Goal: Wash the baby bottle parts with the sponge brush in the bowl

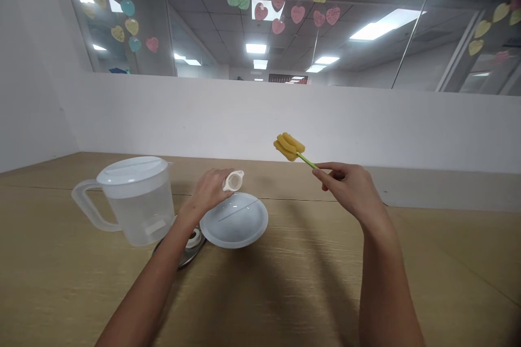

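Note:
My left hand [211, 188] is closed around a small white round piece [234, 180], its circular opening and little side tabs facing me. My fingers hide the rest of it, so its exact kind is unclear. Just below is a wide white bowl [235, 222]. Raised over the table at the right, my right hand [345, 187] pinches the thin green handle of a sponge brush [290, 146]. The brush's yellow, petal-like sponge head points up and to the left, apart from the bowl.
A translucent pitcher [142, 211] with a white lid stands at the left, its handle facing left. Behind my left forearm, a dark round tray [190, 255] carries a small white item, partly hidden. A white wall [244, 119] with windows above borders the wooden table [301, 282].

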### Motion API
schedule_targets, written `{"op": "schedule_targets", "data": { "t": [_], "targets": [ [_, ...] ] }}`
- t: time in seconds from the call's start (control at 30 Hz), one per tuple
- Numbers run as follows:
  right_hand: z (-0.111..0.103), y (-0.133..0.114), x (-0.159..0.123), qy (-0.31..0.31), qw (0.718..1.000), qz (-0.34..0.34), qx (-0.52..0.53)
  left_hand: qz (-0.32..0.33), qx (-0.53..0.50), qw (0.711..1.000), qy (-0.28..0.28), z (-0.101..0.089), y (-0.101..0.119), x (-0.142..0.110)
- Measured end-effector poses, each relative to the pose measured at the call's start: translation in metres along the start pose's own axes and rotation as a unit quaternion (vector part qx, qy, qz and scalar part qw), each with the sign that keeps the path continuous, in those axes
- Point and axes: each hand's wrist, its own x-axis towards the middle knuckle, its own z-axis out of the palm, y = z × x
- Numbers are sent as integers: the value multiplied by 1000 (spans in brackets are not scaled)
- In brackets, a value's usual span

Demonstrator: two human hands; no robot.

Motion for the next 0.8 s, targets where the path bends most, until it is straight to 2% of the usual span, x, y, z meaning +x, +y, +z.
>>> {"op": "schedule_targets", "data": {
  "t": [0.13, 0.23, 0.33, 0.43, 0.5, 0.63, 0.8],
  "targets": [
    [2, 2, 2, -10, 1000, 2, -11, -71, -103, 992, 15, -7, 12, 0],
    [2, 3, 2, -16, 1000, 8, -19, -91, -201, 975, -6, -20, 30, 0],
    [2, 4, 3, -21, 1000, 4, -23, -65, -311, 946, -60, -31, 52, -2],
    [2, 4, 3, -20, 999, -2, -26, -11, -380, 914, -143, -33, 76, -7],
    [3, 5, 4, -20, 999, -5, -29, 25, -378, 906, -190, -26, 91, -11],
    [4, 7, 6, -26, 999, -13, -39, 82, -305, 911, -266, -4, 113, -20],
    [7, 11, 10, -47, 997, 5, -54, 110, -225, 911, -327, 18, 120, -26]
  ]
}}
